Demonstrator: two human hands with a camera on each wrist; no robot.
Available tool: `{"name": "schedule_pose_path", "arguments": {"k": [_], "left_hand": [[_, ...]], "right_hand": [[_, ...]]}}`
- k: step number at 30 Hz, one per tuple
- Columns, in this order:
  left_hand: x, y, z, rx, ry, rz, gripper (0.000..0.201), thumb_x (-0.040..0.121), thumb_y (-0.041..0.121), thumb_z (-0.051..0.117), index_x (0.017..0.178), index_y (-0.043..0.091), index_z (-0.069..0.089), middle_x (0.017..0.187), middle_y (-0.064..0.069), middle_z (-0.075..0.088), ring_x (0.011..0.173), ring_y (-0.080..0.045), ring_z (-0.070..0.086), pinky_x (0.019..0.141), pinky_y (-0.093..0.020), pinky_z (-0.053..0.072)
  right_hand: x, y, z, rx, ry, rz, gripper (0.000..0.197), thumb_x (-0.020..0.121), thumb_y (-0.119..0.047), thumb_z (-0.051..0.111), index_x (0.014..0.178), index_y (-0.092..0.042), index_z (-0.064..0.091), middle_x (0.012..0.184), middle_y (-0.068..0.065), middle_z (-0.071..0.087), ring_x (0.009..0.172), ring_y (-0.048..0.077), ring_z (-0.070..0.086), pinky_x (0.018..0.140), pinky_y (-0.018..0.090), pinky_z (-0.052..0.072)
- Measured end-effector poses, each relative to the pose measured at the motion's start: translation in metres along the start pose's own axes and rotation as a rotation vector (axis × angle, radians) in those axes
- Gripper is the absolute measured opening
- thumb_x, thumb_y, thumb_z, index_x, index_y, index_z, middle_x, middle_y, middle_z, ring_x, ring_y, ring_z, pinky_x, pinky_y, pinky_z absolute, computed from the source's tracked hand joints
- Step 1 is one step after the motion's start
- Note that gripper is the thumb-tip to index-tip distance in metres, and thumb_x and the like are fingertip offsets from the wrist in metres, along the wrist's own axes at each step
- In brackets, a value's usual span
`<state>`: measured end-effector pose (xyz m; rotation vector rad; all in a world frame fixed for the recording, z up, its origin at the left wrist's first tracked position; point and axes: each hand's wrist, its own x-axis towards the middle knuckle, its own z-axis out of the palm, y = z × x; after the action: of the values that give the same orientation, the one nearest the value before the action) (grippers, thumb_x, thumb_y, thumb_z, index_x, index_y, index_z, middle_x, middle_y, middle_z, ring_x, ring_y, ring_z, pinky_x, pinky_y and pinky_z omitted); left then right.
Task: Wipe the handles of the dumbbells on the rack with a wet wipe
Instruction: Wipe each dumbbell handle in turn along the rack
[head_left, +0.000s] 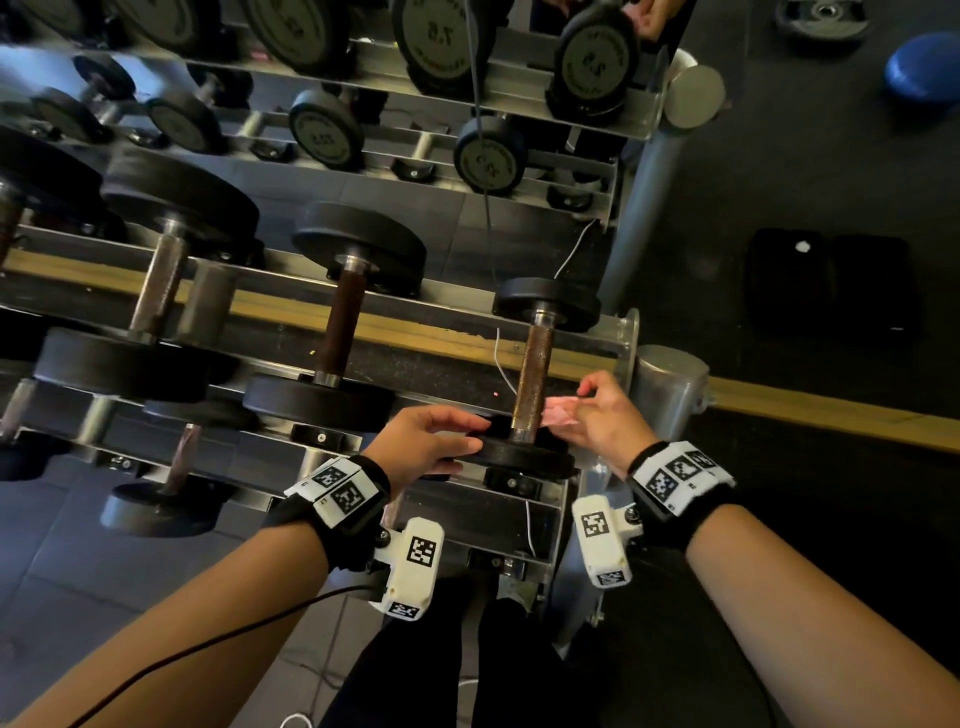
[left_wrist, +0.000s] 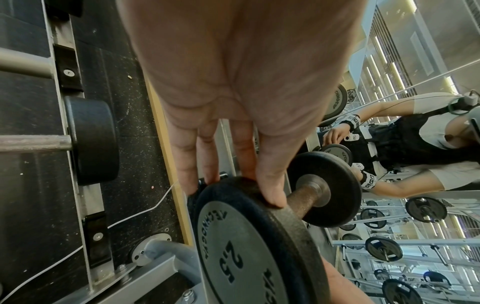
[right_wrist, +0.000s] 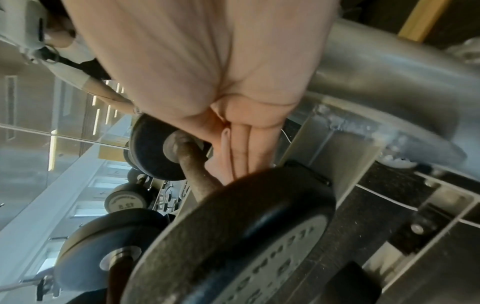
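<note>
Standing on the grey steel dumbbell rack at its right end, the small black dumbbell with the rusty brown metal handle is steadied by the left hand, whose fingers and thumb curl around the rim of the near black weight plate. The right hand pinches the crumpled pink wet wipe just beside the lower part of this handle. To wipe well, I think the wipe should wrap around the handle and slide along its full length while the left hand stops the dumbbell from rolling.
</note>
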<state>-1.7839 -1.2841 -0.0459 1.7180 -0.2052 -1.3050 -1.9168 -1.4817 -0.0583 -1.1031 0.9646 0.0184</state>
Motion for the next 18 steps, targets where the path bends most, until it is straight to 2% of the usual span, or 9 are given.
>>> {"name": "schedule_pose_path", "arguments": {"k": [2,4,5,8,14,18], "left_hand": [[-0.001,0.000,0.000,-0.001,0.010,-0.003,0.023,0.086,0.003,0.071,0.103,0.018,0.075,0.108,-0.005,0.075,0.099,-0.022,0.072,0.086,-0.037,0.060],[-0.001,0.000,0.000,0.000,0.016,-0.005,0.023,0.086,0.003,0.071,0.103,0.017,0.075,0.108,-0.006,0.075,0.099,-0.022,0.072,0.087,-0.038,0.059],[-0.001,0.000,0.001,-0.003,0.019,-0.003,0.022,0.086,0.003,0.071,0.103,0.017,0.075,0.109,-0.006,0.075,0.100,-0.023,0.072,0.088,-0.038,0.059],[-0.002,-0.001,0.003,-0.010,0.019,0.006,0.022,0.087,0.003,0.070,0.101,0.018,0.076,0.109,-0.007,0.074,0.102,-0.024,0.071,0.091,-0.039,0.058],[-0.003,-0.004,0.002,-0.029,0.029,0.011,0.021,0.087,0.003,0.070,0.103,0.016,0.075,0.111,-0.009,0.074,0.103,-0.025,0.070,0.090,-0.037,0.058],[-0.003,-0.002,0.003,-0.015,0.021,0.010,0.023,0.087,0.004,0.070,0.108,0.013,0.073,0.112,-0.008,0.073,0.105,-0.024,0.070,0.090,-0.035,0.057]], "right_hand": [[0.006,0.001,0.012,0.030,0.055,0.015,0.017,0.100,0.002,0.045,0.102,-0.014,0.039,0.097,0.012,0.060,0.086,0.021,0.066,0.068,0.029,0.056],[0.010,0.005,0.018,0.032,0.071,0.021,0.016,0.100,-0.001,0.047,0.098,-0.016,0.041,0.090,0.010,0.060,0.074,0.018,0.063,0.066,0.028,0.053],[0.011,0.007,0.016,0.037,0.063,0.023,0.017,0.099,0.000,0.047,0.096,-0.017,0.042,0.092,0.011,0.062,0.074,0.018,0.065,0.065,0.028,0.055],[0.013,0.008,0.000,0.077,0.040,0.027,0.022,0.098,0.003,0.048,0.096,-0.019,0.043,0.108,0.016,0.061,0.088,0.025,0.070,0.064,0.030,0.059],[0.018,0.005,0.015,0.233,0.069,-0.047,0.022,0.099,0.003,0.045,0.093,-0.018,0.040,0.095,0.010,0.065,0.065,0.008,0.070,0.061,0.025,0.059],[0.015,0.012,0.011,0.131,0.037,-0.057,0.023,0.098,0.007,0.043,0.099,-0.015,0.037,0.096,0.010,0.065,0.067,0.010,0.072,0.058,0.022,0.058]]}}
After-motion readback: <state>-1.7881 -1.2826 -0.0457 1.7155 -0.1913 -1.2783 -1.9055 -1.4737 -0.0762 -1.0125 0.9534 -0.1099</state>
